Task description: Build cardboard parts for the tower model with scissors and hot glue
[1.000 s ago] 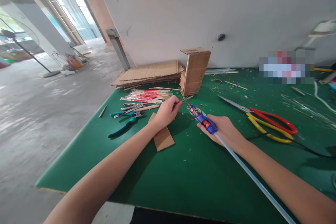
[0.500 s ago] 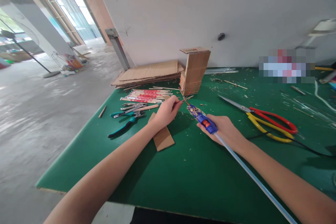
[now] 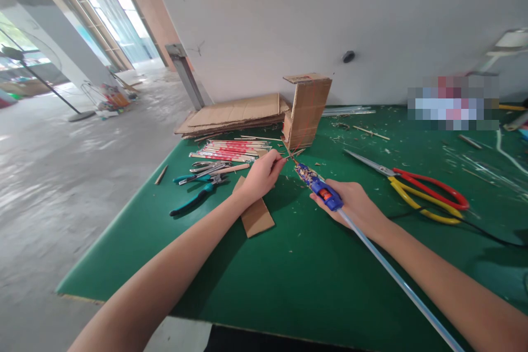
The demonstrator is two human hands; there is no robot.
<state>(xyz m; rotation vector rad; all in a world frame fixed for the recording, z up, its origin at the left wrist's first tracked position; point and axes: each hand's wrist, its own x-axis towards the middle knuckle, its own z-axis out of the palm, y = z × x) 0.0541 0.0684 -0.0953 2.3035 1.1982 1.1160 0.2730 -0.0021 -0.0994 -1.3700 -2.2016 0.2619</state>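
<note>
My right hand (image 3: 350,203) is wrapped round a blue hot glue gun (image 3: 317,187), and a long clear glue stick (image 3: 391,269) runs out of its back end. The gun's tip points away from me, close to the fingertips of my left hand (image 3: 266,173). Those fingers pinch a thin wooden stick (image 3: 289,156), which meets or nearly meets the tip; I cannot tell whether they touch. Behind the tip stands a bent cardboard piece (image 3: 309,113) with a top flap. Under my left wrist lies a flat cardboard strip (image 3: 258,217).
Wrapped wooden sticks (image 3: 231,149) and teal-handled pliers (image 3: 193,201) lie left of my left hand. Stacked cardboard sheets (image 3: 235,113) rest at the back. Large scissors (image 3: 412,181) with red and yellow handles lie right, near a black cord (image 3: 487,232). Scraps dot the green table (image 3: 256,286).
Almost nothing differs. Both hands, the glue gun and the thin stick stay in nearly the same place, with only a very slight shift of the view.
</note>
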